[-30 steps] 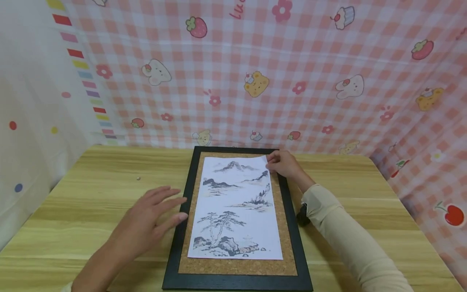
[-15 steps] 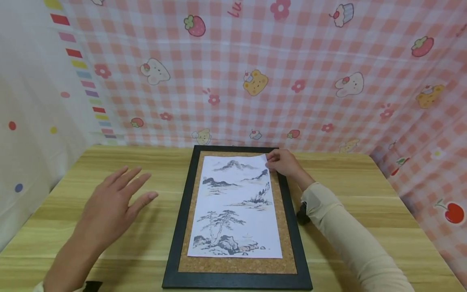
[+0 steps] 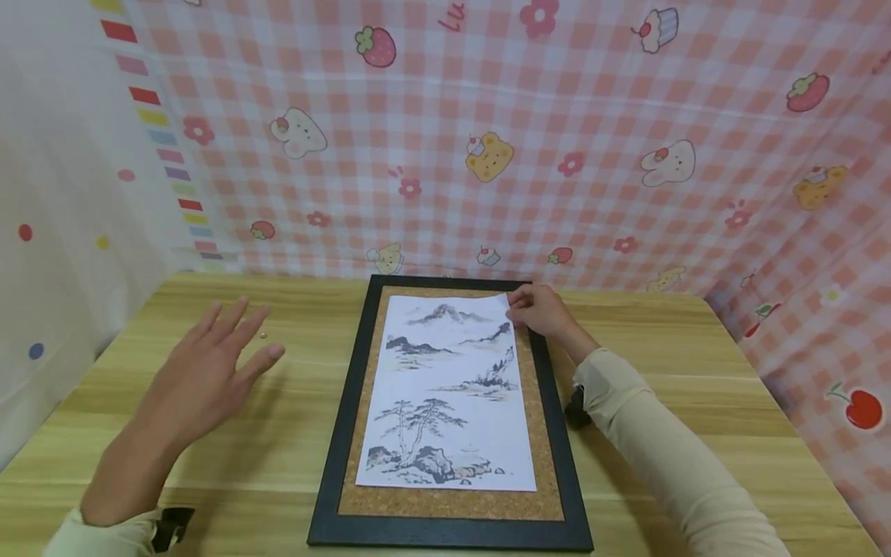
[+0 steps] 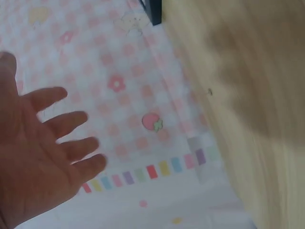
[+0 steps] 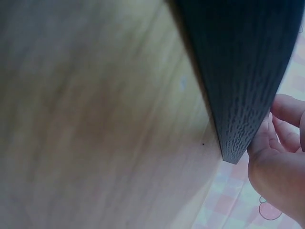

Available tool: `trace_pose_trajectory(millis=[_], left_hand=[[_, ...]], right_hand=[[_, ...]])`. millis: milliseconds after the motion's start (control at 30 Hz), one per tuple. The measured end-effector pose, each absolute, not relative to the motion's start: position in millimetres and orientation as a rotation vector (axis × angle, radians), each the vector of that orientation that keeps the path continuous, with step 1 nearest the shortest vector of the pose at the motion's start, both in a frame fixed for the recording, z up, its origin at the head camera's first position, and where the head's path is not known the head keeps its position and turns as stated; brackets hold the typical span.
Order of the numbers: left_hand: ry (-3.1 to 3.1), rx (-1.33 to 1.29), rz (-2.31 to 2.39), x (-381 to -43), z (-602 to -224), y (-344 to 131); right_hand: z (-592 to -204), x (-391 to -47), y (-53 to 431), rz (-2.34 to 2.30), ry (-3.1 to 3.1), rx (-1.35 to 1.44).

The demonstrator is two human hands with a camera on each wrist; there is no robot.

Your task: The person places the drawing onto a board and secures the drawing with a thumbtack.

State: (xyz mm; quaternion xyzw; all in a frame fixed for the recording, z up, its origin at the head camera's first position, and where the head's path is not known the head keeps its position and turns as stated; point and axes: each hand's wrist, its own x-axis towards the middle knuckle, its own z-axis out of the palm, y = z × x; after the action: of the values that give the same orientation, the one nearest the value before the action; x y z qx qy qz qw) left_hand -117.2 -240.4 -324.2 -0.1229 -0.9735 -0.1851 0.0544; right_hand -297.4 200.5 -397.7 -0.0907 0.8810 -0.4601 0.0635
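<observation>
A white sheet of paper (image 3: 459,363) printed with an ink landscape lies on a cork board (image 3: 445,504) with a black frame (image 3: 452,532). In the head view my right hand (image 3: 546,311) pinches the sheet's upper right corner, which lifts a little. The right wrist view has the frame's side (image 5: 233,86) hiding the paper and part of that hand (image 5: 274,167). My left hand (image 3: 209,367) hovers over the table left of the frame, fingers spread, holding nothing. Close to its fingertips is a tiny shiny piece (image 3: 263,335), also lying on the wood in the left wrist view.
The wooden table (image 3: 661,433) extends on both sides of the frame. Behind it hangs a pink checked cloth (image 3: 431,139) with cartoon prints, and a white cloth (image 3: 69,193) hangs at the left. Black straps (image 3: 170,527) sit at the wrists.
My left hand has moved left and away from the frame's left side toward the tiny shiny piece. My right hand stays at the paper's corner.
</observation>
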Motion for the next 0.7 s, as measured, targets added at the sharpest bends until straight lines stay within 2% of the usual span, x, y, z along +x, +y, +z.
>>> trace_pose_trajectory(millis=[300, 700], left_hand=[[-3.022, -0.296, -0.696, -136.4, -323.4, -258.3], [-3.137, -0.094, -0.682, -155.2, -346.7, -266.5]], right_hand=[[-396.7, -296.4, 200.8, -1.385, 2.661, -0.273], [-394.9, -294.7, 201.6, -1.373, 2.652, -0.267]])
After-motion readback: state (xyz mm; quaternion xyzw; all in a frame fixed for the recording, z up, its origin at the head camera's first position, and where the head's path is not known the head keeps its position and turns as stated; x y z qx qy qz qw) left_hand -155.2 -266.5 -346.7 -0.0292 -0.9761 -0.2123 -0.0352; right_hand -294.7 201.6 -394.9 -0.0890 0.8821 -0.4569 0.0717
